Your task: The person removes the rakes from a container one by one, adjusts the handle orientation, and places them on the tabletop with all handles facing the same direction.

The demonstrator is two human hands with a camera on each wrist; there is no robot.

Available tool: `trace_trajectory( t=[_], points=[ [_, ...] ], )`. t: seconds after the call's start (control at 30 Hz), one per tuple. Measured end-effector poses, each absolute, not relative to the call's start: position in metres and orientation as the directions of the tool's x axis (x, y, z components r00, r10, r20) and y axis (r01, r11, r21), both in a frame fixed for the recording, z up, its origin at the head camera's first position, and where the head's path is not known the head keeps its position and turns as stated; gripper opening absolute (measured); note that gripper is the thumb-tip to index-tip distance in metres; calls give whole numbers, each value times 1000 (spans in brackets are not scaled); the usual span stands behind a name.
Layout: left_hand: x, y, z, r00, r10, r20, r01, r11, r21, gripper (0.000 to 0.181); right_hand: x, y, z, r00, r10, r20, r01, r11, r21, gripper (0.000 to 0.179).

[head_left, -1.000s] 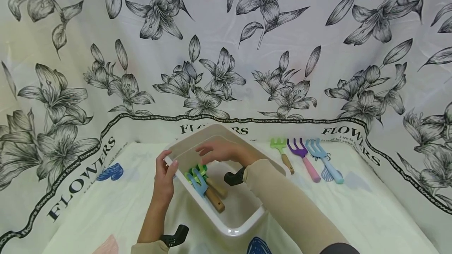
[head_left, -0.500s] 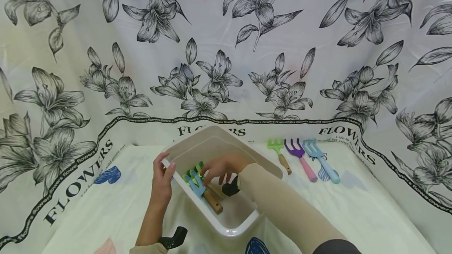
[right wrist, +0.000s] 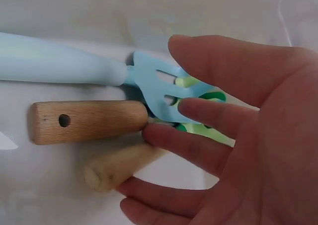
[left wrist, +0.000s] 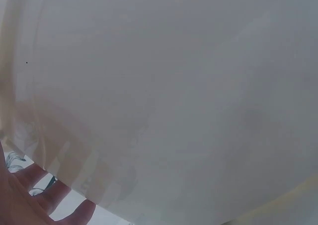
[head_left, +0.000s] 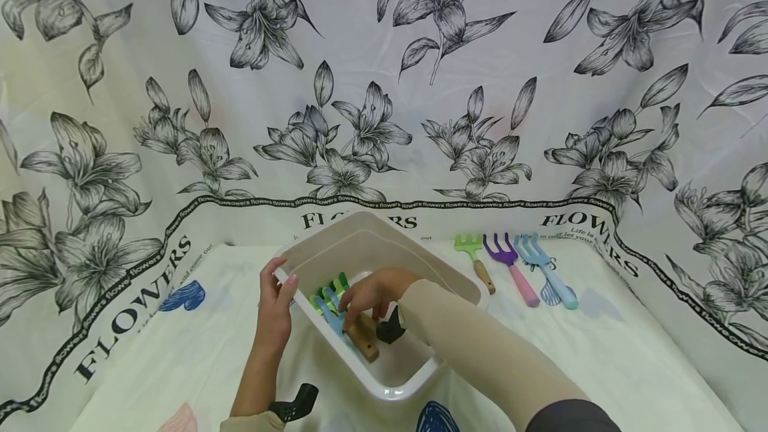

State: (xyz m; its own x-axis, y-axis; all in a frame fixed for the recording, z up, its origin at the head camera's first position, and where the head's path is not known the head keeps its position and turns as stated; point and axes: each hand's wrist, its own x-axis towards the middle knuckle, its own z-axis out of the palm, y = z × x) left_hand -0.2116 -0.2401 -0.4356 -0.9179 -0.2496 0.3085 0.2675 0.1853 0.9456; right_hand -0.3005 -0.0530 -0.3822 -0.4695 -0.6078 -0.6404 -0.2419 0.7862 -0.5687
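My left hand grips the left rim of a whitish plastic basin, thumb on the near side and fingers round the outside. The basin stands tilted, its inside facing me. In the left wrist view its wall fills most of the picture. Inside lie small garden hand forks: a light-blue one with a blue handle, and green heads beside wooden handles. My right hand reaches in over them, thumb and fingers apart, fingertips at the blue head and wooden handles.
Right of the basin, three hand forks lie in a row on the pale cloth: a green one with a wooden handle, a purple one with a pink handle, and a light-blue one. A flower-printed curtain hangs behind.
My right hand has come down from above the tools to the forks in the basin. The left hand keeps its hold on the rim, and the basin stays tilted.
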Motion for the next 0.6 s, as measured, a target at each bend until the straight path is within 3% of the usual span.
trace_trajectory(
  t=[0.17, 0.43, 0.6],
  points=[
    [-211, -240, -434, -917, -243, 316, 274, 192, 942, 49, -304, -52, -378, -502, -666, -552, -295, 732, -614, 57],
    [-210, -239, -433, -918, -243, 313, 271, 191, 943, 49, -321, -47, -371, -472, -802, -365, -312, 539, -782, 53],
    [-210, -239, -433, -920, -240, 309, 267, 191, 945, 49, -327, -41, -367, -587, -757, -289, -290, 529, -798, 41]
  ],
)
